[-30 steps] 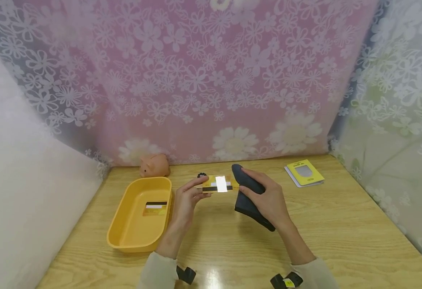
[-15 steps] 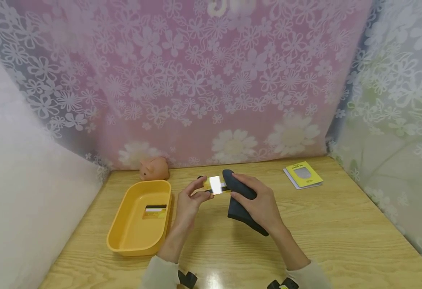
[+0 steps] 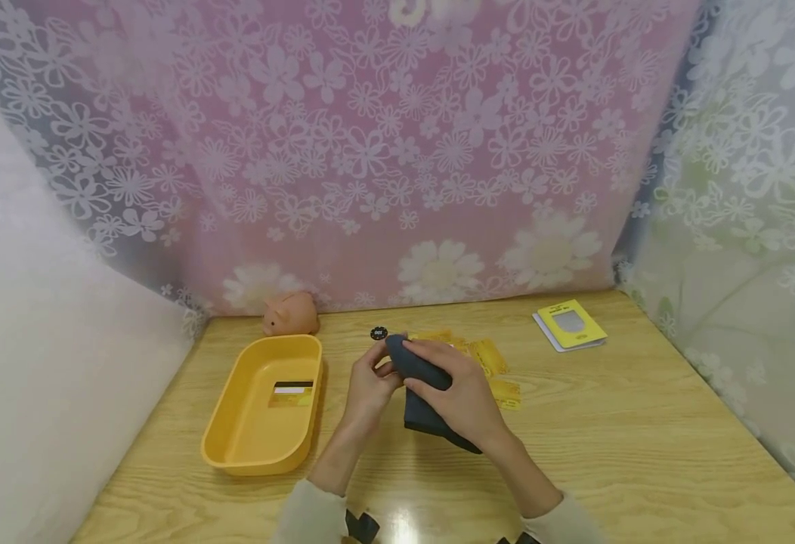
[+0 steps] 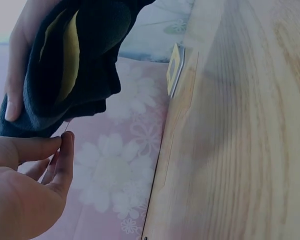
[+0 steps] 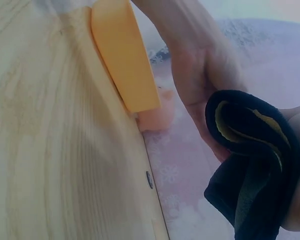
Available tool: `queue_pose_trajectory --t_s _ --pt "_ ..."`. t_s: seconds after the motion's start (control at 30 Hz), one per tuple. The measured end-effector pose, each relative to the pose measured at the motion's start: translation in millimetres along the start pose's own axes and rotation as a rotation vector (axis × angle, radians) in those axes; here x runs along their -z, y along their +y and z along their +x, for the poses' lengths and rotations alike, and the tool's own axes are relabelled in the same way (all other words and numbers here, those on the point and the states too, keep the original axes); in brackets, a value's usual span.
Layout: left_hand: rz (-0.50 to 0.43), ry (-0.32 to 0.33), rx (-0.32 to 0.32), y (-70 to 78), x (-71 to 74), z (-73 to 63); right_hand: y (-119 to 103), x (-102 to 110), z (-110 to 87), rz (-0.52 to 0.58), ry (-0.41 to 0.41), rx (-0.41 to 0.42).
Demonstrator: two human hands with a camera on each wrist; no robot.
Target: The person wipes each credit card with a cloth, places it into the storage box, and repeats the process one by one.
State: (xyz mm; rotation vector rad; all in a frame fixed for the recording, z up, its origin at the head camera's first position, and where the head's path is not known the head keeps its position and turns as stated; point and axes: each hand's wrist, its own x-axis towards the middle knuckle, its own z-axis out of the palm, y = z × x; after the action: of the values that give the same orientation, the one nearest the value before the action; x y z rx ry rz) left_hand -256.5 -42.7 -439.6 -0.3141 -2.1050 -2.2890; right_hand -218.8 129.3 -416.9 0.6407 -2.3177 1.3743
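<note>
Right hand [image 3: 462,397] grips a dark pouch [image 3: 419,393], its fingers [image 3: 431,355] curled over the top, holding it up off the counter [image 3: 642,446] near the middle. In the right wrist view the pouch [image 5: 252,165] mouth gapes open with yellow lining or a yellow card showing inside; cannot tell which. Left hand [image 3: 366,385] sits right at the pouch's open end, fingers together and close against the fabric; in the left wrist view the left fingers [image 4: 65,160] are mostly straight, thumb and forefinger near each other just under the pouch [image 4: 75,65], and I cannot tell whether they pinch anything. Yellow tray [image 3: 234,446] sits on the counter left of the hands, apart from them, with one gold card with a black stripe [image 3: 292,392] lying flat in it. Several loose gold cards [image 3: 489,363] lie on the counter just behind and right of the right hand, partly hidden by it. Small black round chip [image 3: 378,333] lies on the counter just behind the left hand. Pink pig figure [image 3: 292,313] stands at the back edge beyond the tray. Yellow booklet [image 3: 570,326] lies flat at the back right, well apart from the hands. Floral curtain [image 3: 397,151] behind the counter. Light sleeves at both wrists.
</note>
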Motion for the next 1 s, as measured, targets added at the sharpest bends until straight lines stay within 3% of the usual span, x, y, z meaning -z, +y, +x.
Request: queue_pose_trajectory --t_s 0.2,0.4,1.0 --pt "0.012 0.019 -0.006 0.5 -2.1 -1.5 -4.6 -7.6 -0.7 -0.045 0.013 0.055" --pt "-0.024 -0.001 -0.027 3.4 -0.1 -0.7 -3.0 -5.7 -3.1 -0.15 0.061 0.043" --pt "-0.018 0.047 0.02 8.5 8.4 -2.4 25.1 29.6 -7.6 -0.235 0.148 -0.036"
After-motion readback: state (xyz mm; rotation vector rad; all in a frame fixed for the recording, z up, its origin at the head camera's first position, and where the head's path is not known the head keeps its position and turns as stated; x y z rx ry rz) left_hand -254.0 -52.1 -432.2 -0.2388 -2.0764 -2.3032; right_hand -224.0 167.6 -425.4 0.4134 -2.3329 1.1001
